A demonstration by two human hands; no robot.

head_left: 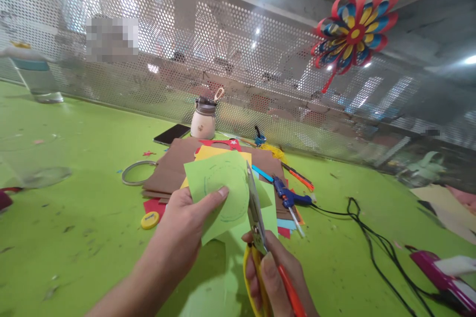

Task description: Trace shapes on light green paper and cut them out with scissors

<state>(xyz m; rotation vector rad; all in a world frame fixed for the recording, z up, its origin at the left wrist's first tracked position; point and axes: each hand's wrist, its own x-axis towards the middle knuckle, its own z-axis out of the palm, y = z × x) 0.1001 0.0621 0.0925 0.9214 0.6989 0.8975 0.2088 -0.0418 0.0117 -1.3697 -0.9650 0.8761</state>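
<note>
My left hand [182, 228] pinches a light green sheet of paper [219, 193] with a circle drawn on it, thumb on top near the circle's edge. My right hand [273, 277] grips scissors [256, 218] with yellow and orange handles. The blades point up and away and sit against the paper's right side, along the drawn circle. Both hands are held above the green table [74, 237].
Brown, yellow and red paper sheets [174, 168] lie stacked behind the hands. A blue glue gun [288, 198] with black cord [368, 242], a tape roll [136, 171], a yellow disc [149, 220], a phone [171, 133], a small bottle [204, 119]. A paper flower [353, 29] hangs on the perforated screen.
</note>
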